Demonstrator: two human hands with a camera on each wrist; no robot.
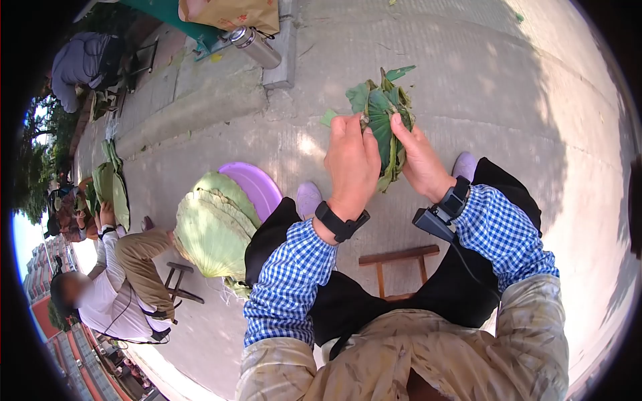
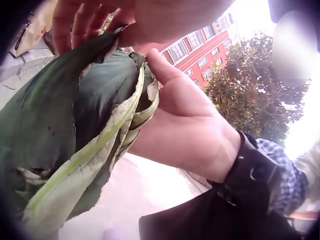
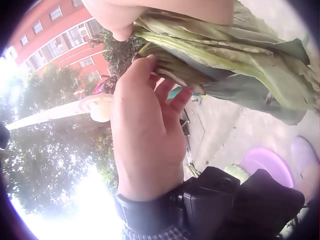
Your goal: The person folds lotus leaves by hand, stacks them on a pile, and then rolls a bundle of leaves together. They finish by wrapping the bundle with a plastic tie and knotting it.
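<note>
A folded bundle of green lotus leaves point(image 1: 380, 130) is held up in front of me between both hands, its pale edges layered along one side point(image 2: 85, 165). My left hand point(image 1: 353, 167) pinches the bundle's left edge between thumb and curled fingers. On the opposite side my right hand point(image 1: 426, 164) grips the leaves, thumb lying along the top and fingers behind, partly hidden. The right wrist view shows the left hand's thumb and fingers point(image 3: 147, 130) at the end of the layered leaves point(image 3: 225, 55).
A stack of big pale-green leaves point(image 1: 217, 227) lies by a purple basin point(image 1: 257, 190) to my left. A wooden stool point(image 1: 399, 255) is between my legs. Ahead stand a steel flask point(image 1: 256, 48) and a paper bag point(image 1: 231, 13). Another person point(image 1: 110, 301) sits at left, holding leaves.
</note>
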